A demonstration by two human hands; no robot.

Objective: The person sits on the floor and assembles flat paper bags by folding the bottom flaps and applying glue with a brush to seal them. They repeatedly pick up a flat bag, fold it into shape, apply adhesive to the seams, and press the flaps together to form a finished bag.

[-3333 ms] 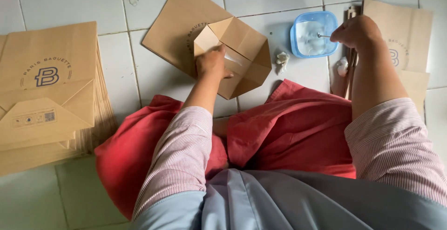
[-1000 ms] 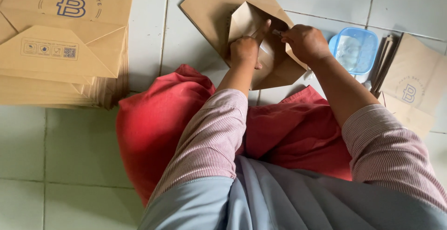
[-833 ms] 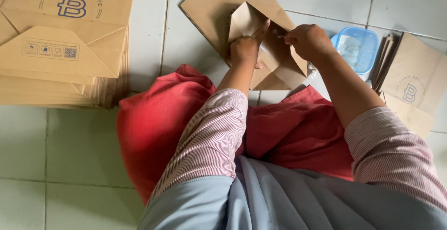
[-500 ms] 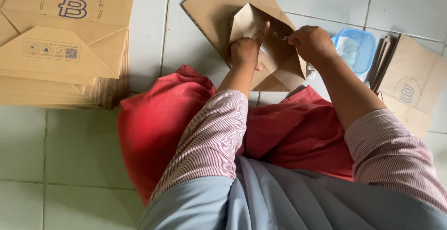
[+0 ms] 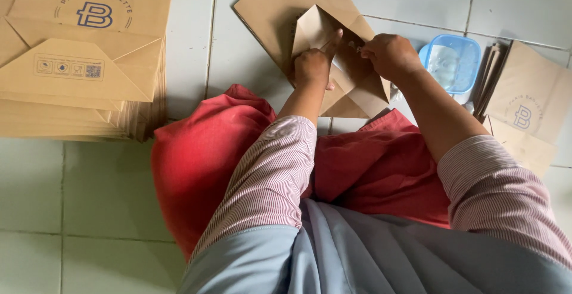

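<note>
My left hand (image 5: 312,67) was closed down on the folded bottom flaps of the brown paper bag (image 5: 280,14), which lay flat on the tiled floor (image 5: 196,50) just ahead of my red-clothed knees. My right hand (image 5: 390,56) pinched the bag's upper flap, fingers shut on the paper. A blue plastic tub (image 5: 456,61) sat just right of it, a stack of finished bags (image 5: 77,61) well off left

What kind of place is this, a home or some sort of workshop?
Probably a small hand-assembly spot for paper bags, set up on a tiled floor; home or workshop, I cannot tell. A tall stack of finished bags lies beside the person, both hands fold a brown paper bag, and a blue tub stands nearby.
</note>
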